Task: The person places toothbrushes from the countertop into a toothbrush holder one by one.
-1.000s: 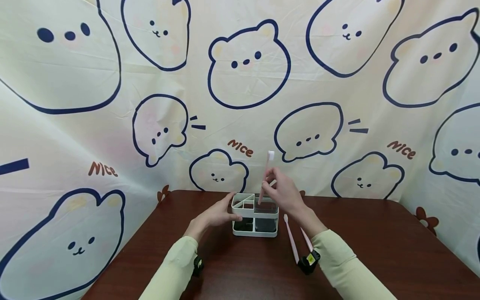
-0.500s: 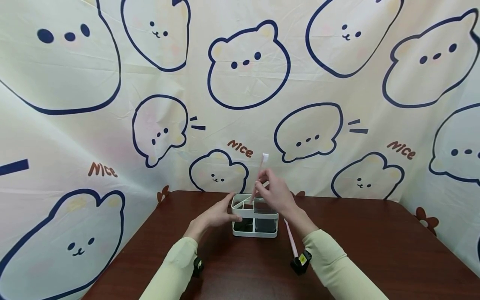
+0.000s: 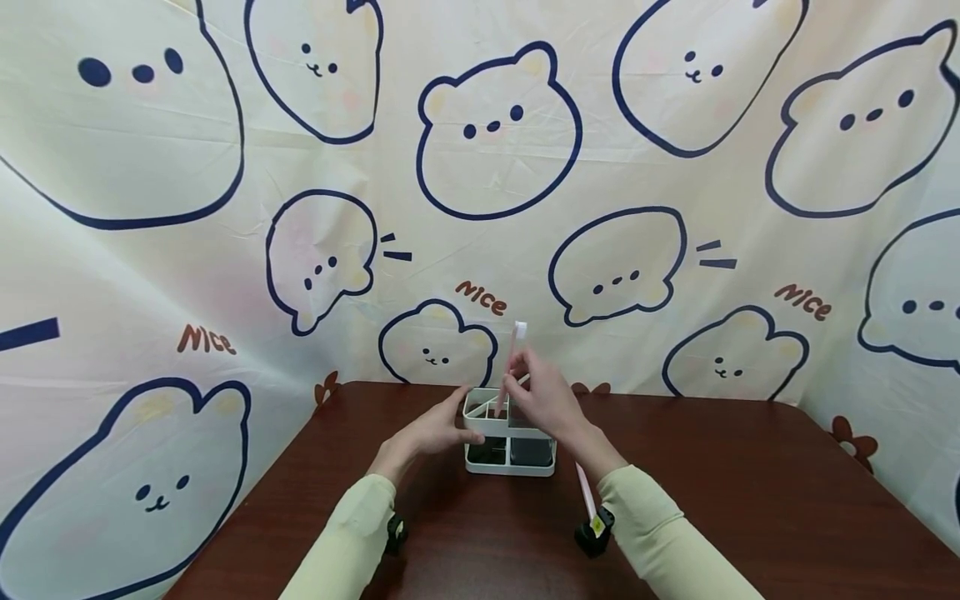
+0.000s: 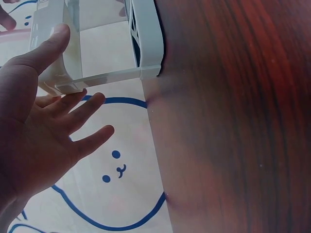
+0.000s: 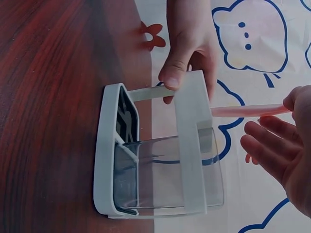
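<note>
A white toothbrush holder (image 3: 510, 469) with a divided upper rack and a lower base stands upright on the table. My left hand (image 3: 429, 427) grips the left side of its rack, thumb (image 4: 48, 47) in front and fingers behind. Pinched in my right hand (image 3: 549, 395) is a pink toothbrush (image 3: 520, 330), bristle head up and slightly tilted. Its handle end (image 5: 243, 111) is at the small middle compartment of the rack; the right wrist view hides how deep it goes. A clear cup (image 5: 158, 170) sits in the holder's right half.
Another pink toothbrush (image 3: 585, 492) lies on the brown table (image 3: 480, 542), partly covered by my right forearm and wrist camera (image 3: 594, 535). A cream cloth with cartoon bears (image 3: 498, 167) hangs behind the table and at both sides.
My right hand has carried the toothbrush leftward from above the cup side to the small middle compartment, then lowered it a little. The left hand and the holder have stayed put.
</note>
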The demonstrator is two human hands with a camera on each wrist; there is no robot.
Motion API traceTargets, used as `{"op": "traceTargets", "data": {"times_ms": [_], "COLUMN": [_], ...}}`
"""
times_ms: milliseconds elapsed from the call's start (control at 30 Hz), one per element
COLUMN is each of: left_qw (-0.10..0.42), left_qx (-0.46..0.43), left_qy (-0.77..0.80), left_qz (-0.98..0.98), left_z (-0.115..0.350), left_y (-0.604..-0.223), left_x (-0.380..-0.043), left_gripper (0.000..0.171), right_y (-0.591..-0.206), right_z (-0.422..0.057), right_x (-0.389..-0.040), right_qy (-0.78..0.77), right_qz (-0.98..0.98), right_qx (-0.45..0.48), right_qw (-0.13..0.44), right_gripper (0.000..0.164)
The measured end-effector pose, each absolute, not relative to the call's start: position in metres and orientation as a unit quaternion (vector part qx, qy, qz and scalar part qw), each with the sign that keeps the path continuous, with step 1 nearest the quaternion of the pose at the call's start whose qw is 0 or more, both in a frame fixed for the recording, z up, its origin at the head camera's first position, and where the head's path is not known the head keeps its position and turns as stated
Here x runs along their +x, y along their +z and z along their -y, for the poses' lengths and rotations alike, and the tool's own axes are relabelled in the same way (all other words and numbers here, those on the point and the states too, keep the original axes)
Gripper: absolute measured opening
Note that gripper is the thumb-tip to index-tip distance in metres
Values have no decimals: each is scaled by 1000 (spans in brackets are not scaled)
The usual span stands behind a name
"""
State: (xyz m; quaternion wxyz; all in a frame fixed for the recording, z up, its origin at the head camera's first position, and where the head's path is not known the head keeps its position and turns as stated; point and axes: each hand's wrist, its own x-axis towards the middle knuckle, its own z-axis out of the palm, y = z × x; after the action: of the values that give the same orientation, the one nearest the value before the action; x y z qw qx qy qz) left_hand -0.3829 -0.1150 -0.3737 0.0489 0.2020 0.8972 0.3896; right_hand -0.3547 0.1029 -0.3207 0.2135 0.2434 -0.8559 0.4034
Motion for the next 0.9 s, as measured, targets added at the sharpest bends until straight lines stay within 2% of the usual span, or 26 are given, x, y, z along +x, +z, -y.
{"op": "traceTargets", "data": {"times_ms": [333,633,900], "left_qw": [50,48,51], "left_qx": [211,210,224], "left_qy": [391,387,401], "left_qz": [-894,-897,-887], "left_z": [115,115,115], "left_y": [-376,-375,-376], "left_x": [-385,-384,-386], "left_gripper": [90,92,86], "right_y": [-332,-342,-350], "right_z": [-103,-105,-105], "right_x": [-354,-361,-361], "right_qy": [403,379,335], "right_qz": [862,856,878], "right_qx": [229,264,233], "right_qw": [204,233,250], "right_gripper": [9,3,5]}}
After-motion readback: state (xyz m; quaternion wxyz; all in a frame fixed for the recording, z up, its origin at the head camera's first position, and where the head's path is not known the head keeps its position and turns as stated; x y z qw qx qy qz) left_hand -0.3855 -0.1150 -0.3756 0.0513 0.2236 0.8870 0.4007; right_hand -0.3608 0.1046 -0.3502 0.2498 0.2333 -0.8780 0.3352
